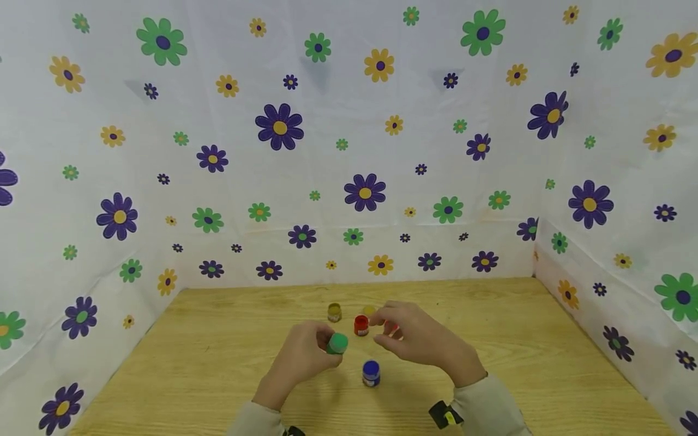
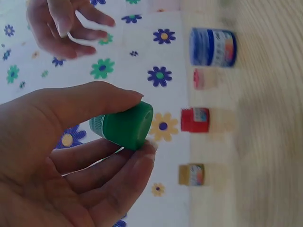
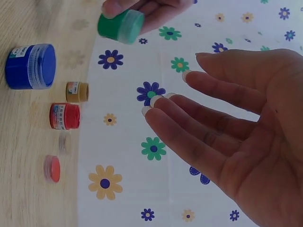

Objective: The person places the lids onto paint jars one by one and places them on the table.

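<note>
My left hand [image 1: 306,354] grips a small green paint jar [image 2: 124,125] between thumb and fingers, raised over the table. The jar tilts, and its green cap [image 3: 131,27] faces towards the right hand. My right hand [image 1: 417,336] hovers to the right with fingers loosely bent and parted, holding nothing; its palm [image 3: 265,156] shows bare in the right wrist view. Below and between the hands stands a capped blue paint jar [image 1: 371,373]. Beyond it is an uncapped red paint jar [image 1: 361,326], near the right fingertips.
An uncapped ochre jar [image 1: 334,312] stands farther back on the wooden table [image 1: 218,339]. A yellow lid [image 1: 369,309] lies near the red jar. The red lid [image 3: 53,169] is partly hidden by the right hand in the head view. A flowered cloth [image 1: 327,254] walls the table's back and sides.
</note>
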`<state>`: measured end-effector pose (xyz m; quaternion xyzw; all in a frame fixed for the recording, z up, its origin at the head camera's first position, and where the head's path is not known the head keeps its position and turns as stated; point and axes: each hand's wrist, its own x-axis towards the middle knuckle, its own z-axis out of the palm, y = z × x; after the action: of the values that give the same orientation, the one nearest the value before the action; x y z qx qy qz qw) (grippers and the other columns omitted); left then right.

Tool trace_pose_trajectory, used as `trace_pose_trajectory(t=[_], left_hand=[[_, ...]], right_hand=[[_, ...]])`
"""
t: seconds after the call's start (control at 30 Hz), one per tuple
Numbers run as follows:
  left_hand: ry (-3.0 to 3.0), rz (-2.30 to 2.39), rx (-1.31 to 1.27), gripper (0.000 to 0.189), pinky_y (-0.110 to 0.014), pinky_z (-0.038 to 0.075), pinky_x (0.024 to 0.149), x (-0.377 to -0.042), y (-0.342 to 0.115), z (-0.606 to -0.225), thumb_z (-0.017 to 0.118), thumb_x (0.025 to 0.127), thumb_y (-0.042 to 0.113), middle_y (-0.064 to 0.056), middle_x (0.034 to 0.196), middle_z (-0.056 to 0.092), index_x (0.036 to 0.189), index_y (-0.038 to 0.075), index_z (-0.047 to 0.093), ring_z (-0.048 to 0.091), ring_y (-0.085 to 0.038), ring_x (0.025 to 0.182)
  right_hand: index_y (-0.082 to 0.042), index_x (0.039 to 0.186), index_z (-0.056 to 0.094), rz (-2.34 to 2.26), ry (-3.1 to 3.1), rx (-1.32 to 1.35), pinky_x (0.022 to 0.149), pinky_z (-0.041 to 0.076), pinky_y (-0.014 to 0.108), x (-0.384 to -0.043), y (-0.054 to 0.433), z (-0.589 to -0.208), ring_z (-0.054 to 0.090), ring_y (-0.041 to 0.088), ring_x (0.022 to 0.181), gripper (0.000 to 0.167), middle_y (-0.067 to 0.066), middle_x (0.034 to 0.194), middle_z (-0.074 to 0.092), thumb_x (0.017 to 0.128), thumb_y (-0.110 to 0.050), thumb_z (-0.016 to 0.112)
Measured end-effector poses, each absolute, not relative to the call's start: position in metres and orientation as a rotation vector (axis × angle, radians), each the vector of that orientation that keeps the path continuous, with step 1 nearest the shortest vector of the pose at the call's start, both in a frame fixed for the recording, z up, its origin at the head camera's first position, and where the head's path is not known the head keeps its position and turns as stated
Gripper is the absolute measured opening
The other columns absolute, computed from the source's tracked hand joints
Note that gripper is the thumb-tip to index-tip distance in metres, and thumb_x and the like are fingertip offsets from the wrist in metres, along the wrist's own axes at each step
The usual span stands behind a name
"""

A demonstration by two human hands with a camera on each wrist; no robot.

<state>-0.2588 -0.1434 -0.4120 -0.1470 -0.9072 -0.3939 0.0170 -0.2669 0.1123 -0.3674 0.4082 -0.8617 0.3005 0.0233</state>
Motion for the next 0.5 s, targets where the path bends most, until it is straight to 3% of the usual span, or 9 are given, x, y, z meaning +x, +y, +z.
trace_pose_trajectory(t=[0.2, 0.5], left_hand=[[-2.845, -1.207, -0.233, 0.025, -0.034, 0.056, 0.074, -0.271, -0.163, -0.429, 0.091, 0.072, 0.007, -0.002, 0.085, 0.072, 0.093, 0.005, 0.078, 0.063, -0.015, 0.080], [-2.867, -1.195, -0.129, 0.027, -0.037, 0.058, 0.076, -0.278, -0.180, -0.443, 0.091, 0.071, 0.003, -0.005, 0.084, 0.072, 0.092, 0.000, 0.076, 0.065, -0.016, 0.079]], right_hand=[[-0.005, 0.116, 0.072, 0.952, -2.708, 1.263, 0.076, 0.056, 0.015, -0.267, 0.113, -0.369, 0.067, 0.012, 0.087, 0.019, 0.008, 0.109, 0.072, 0.098, -0.011, 0.068], [-0.004, 0.117, 0.072, 0.937, -2.742, 1.268, 0.077, 0.057, 0.017, -0.270, 0.117, -0.370, 0.070, 0.015, 0.091, 0.019, 0.010, 0.111, 0.071, 0.100, -0.012, 0.067]])
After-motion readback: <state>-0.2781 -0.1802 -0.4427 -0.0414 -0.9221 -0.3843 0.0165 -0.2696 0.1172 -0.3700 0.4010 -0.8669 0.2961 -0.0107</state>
